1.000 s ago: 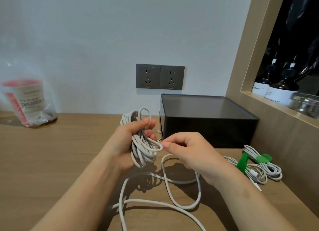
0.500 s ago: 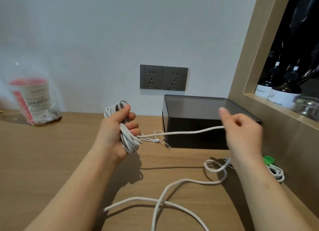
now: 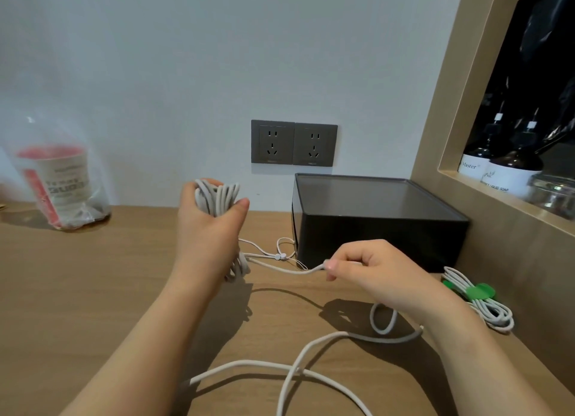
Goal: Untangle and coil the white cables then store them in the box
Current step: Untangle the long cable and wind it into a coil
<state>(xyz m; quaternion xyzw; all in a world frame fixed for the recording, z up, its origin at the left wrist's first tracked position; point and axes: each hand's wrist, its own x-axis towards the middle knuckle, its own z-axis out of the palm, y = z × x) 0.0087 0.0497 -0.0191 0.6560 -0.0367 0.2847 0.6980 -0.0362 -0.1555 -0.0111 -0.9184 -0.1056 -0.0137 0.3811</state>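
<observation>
White cable (image 3: 217, 198), seemingly rubbery, round loops.

A wooden tabletop (image 3: 93, 291) meets a pale wall (image 3: 186, 73). Two dark grey sockets (image 3: 294, 143) are mounted side by side on the wall. At far left, a clear plastic bag (image 3: 90, 207) containing a red-and-white cup (image 3: 60, 179) stands on the tabletop. At right, a wood-framed shelf (image 3: 435, 120) carries two dark bottles (image 3: 510, 169) with white labels, and just beside them a glass jar (image 3: 555, 194).

One head-worn camera looked forward and down, close over the desk (image 3: 87, 291), facing the black box (image 3: 376, 229) right of centre.
</observation>
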